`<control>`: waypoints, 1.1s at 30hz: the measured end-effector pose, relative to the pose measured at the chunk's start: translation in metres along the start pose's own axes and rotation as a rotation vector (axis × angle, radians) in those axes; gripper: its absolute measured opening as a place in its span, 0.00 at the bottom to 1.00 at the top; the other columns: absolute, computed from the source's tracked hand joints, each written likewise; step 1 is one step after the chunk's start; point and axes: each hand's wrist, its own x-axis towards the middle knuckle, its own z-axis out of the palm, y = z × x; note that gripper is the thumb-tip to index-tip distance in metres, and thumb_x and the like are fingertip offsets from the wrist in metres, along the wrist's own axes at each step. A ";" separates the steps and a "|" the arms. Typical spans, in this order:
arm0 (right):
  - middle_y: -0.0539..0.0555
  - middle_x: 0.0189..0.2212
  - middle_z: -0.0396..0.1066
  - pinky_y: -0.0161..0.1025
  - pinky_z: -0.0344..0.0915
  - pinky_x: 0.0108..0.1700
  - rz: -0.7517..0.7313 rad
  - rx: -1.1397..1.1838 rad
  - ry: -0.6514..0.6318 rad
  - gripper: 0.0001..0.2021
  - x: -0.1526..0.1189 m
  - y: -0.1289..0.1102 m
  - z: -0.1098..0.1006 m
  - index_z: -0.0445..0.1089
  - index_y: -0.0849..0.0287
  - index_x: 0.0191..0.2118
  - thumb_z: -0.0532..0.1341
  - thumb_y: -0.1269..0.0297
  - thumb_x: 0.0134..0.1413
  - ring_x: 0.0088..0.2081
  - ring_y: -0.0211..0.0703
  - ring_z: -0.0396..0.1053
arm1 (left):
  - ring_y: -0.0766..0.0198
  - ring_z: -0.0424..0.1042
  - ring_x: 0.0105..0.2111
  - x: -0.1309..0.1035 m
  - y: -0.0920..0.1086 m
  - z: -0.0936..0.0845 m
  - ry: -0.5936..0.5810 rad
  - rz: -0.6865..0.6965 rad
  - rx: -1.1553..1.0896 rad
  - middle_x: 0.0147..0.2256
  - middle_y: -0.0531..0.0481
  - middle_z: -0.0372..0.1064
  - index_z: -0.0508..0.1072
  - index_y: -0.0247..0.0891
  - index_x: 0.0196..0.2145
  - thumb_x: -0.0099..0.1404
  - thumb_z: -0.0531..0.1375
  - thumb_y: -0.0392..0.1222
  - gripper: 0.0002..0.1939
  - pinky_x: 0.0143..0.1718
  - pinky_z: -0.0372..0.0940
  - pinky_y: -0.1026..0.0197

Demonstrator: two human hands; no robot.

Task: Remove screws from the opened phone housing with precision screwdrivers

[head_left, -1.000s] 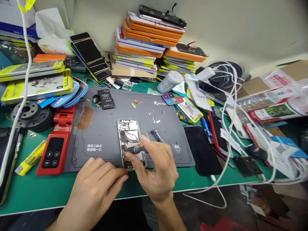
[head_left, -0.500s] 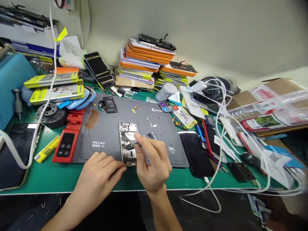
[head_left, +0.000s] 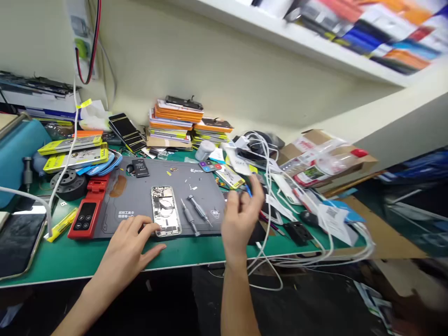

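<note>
An opened phone (head_left: 164, 212) lies on the grey mat (head_left: 140, 200), its inside parts exposed and facing up. My left hand (head_left: 131, 240) rests at its lower left corner, the index fingertip on the phone's edge and the thumb spread away from it. Two small screwdrivers, a nearer one (head_left: 190, 217) and a farther one (head_left: 199, 210), lie on the mat right of the phone. My right hand (head_left: 241, 217) is raised over the mat's right side, fingers bent and apart, with nothing visible in it. It partly covers a dark phone and a blue-handled item.
A black battery (head_left: 140, 168) and tiny loose parts lie on the mat. Left are a red device (head_left: 86, 214) and a yellow packet (head_left: 62, 225). White cables (head_left: 268, 186) tangle at right by a cardboard box (head_left: 315, 154). Stacked phone boxes (head_left: 175, 122) stand behind.
The screwdriver from my right hand now lies on the mat beside the other. My right hand has moved right, away from the phone. The head view has turned up and right.
</note>
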 end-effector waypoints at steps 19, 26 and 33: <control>0.59 0.41 0.76 0.40 0.68 0.37 -0.277 -0.384 -0.384 0.08 -0.004 -0.003 0.010 0.79 0.57 0.41 0.64 0.62 0.72 0.41 0.48 0.73 | 0.50 0.75 0.53 0.006 -0.011 0.014 -0.024 0.073 0.175 0.56 0.42 0.76 0.78 0.46 0.56 0.83 0.54 0.48 0.15 0.54 0.68 0.48; 0.59 0.43 0.79 0.39 0.71 0.38 -0.263 -0.188 -0.305 0.15 0.000 -0.006 0.005 0.74 0.59 0.49 0.53 0.56 0.79 0.39 0.45 0.78 | 0.50 0.76 0.56 -0.002 -0.004 0.016 0.006 0.069 0.222 0.58 0.42 0.76 0.77 0.47 0.59 0.83 0.56 0.44 0.14 0.55 0.67 0.49; 0.60 0.42 0.83 0.38 0.75 0.41 -0.270 0.034 -0.298 0.16 -0.019 -0.010 0.001 0.67 0.58 0.55 0.50 0.53 0.81 0.39 0.44 0.83 | 0.51 0.76 0.55 -0.002 -0.003 0.016 0.022 0.081 0.224 0.59 0.42 0.77 0.77 0.46 0.59 0.83 0.55 0.40 0.14 0.54 0.66 0.49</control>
